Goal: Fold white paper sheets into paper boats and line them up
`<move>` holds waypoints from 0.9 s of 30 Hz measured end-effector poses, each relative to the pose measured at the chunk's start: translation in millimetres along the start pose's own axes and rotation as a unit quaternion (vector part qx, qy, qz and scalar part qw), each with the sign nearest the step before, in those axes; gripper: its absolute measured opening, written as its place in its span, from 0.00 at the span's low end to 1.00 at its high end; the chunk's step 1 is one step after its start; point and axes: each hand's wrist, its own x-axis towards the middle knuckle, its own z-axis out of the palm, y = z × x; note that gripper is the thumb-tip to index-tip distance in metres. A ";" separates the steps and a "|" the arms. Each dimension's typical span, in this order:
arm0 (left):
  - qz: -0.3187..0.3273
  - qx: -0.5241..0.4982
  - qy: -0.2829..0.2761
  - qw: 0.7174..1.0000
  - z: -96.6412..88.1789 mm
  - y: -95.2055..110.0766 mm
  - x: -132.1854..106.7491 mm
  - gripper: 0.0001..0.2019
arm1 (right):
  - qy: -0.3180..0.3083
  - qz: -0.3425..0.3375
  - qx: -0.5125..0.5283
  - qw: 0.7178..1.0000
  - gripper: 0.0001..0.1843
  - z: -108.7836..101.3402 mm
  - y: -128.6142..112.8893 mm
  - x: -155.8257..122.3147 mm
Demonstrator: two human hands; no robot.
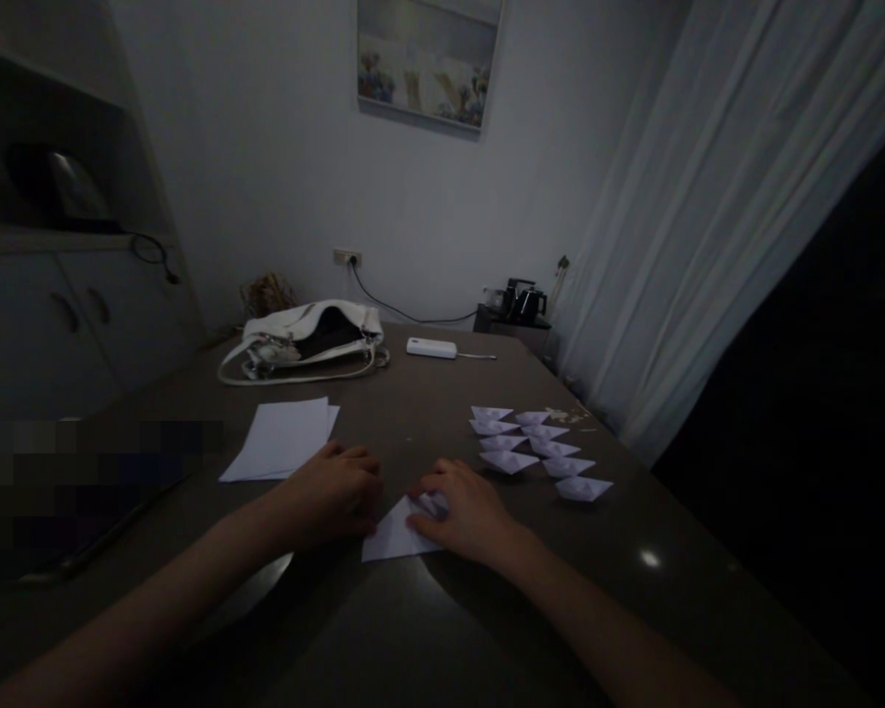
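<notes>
A folded sheet of white paper [394, 536], roughly triangular with a flat lower edge, lies on the dark table. My right hand [468, 506] grips its right part, the thumb on top and the fingers curved over the far side. My left hand [339, 492] is at the paper's left side with bent fingers. A gap shows between its thumb and forefinger, and the thumb tip is close to the sloping edge; whether it touches is hard to see. Right of my right hand stand several small folded paper boats [508, 461] in two slanting rows.
A stack of white paper sheets [284, 433] lies beyond my left forearm. Farther back are a white handbag [306, 329] and a white device with a strap [432, 348]. A black kettle [531, 303] stands on a low cabinet behind; a pale curtain [678, 197] hangs right.
</notes>
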 end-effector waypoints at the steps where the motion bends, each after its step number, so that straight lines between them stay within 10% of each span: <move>1: -0.004 -0.007 -0.008 1.000 -2.0 0.4 -2.5 0.03 | 0.000 0.001 0.000 1.000 0.16 0.2 0.2 0.3; 11: 0.046 -0.183 0.023 0.982 4.0 -4.6 -11.7 0.08 | 0.000 -0.003 -0.002 1.000 0.16 1.8 0.5 -0.7; 27: 0.093 -0.111 0.084 0.986 26.2 -1.8 0.6 0.10 | 0.045 0.157 0.026 0.986 0.17 -1.4 14.2 0.0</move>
